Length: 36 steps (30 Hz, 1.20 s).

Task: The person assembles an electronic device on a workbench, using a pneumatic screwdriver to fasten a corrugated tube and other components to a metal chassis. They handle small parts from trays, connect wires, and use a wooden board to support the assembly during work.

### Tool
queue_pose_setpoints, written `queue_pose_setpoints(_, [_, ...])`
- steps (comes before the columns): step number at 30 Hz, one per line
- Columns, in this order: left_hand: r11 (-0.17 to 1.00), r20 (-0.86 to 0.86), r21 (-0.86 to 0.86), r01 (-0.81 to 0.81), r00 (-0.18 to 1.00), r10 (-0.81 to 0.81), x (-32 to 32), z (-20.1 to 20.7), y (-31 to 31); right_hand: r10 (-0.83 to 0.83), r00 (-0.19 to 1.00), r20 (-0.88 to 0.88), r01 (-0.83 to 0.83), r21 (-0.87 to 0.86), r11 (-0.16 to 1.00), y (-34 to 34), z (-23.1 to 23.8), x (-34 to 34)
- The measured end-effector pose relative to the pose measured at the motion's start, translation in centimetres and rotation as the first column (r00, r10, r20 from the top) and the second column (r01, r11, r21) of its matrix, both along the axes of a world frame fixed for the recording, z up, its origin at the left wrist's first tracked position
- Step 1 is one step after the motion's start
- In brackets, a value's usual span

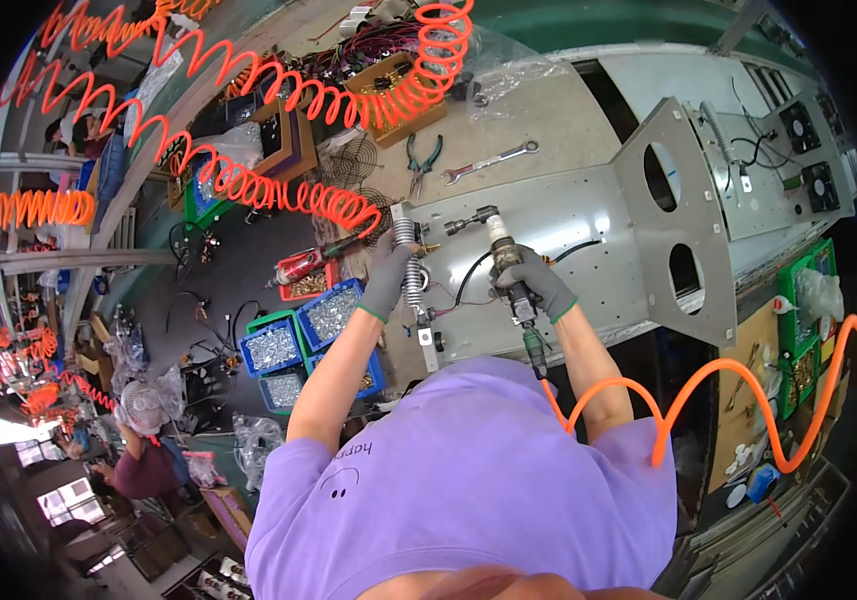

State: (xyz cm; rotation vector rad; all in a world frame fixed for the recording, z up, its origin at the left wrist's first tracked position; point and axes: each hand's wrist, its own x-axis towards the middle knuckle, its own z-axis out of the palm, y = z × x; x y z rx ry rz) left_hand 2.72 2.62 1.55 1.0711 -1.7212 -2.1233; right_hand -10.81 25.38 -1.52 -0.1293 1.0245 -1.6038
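Note:
My right hand (540, 282), in a grey glove, grips a pneumatic screwdriver (504, 262) whose angled head rests on a grey sheet-metal panel (568, 225). An orange coiled air hose (708, 400) runs from the tool's rear past my right arm. My left hand (388, 280), also gloved, holds a grey corrugated cable sleeve (408, 262) against the panel's left edge. A black wire (468, 278) loops between both hands.
Blue bins of screws (298, 335) sit left of my arm. Pliers (422, 158) and a wrench (488, 162) lie beyond the panel. Orange coiled hoses (278, 90) hang overhead. Green bins (803, 330) stand right. Another person (143, 455) works at lower left.

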Motion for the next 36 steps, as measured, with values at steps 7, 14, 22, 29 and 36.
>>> queue_pose_setpoints(7, [0.985, -0.013, 0.173, 0.009, 1.0, -0.007, -0.8, 1.1, 0.2, -0.087, 0.95, 0.3, 0.089, 0.006, 0.996, -3.0, -1.7, 0.9])
queue_pose_setpoints(14, [0.826, -0.19, 0.562, 0.048, 0.979, 0.073, -0.7, 1.3, -1.1, -0.058, 0.946, 0.318, 0.05, 0.031, 0.998, -3.9, -2.9, 0.8])
queue_pose_setpoints(22, [0.899, 0.038, 0.438, 0.025, 0.998, -0.046, -1.6, -0.8, -2.6, 0.01, 0.982, 0.188, -0.03, 0.101, 0.994, -4.0, -3.5, 0.4])
queue_pose_setpoints(29, [0.98, 0.026, -0.052, 0.19, 0.982, -0.189, -2.4, -3.9, -3.5, 0.04, 0.999, -0.008, -0.038, 0.131, 0.991, -4.8, -2.0, 0.0])
queue_pose_setpoints(36, [0.415, 0.297, -0.853, 0.316, 0.948, -0.111, -3.5, -4.0, -2.9, 0.023, 0.991, 0.131, -0.035, 0.091, 0.995, -4.6, -3.8, -0.2])
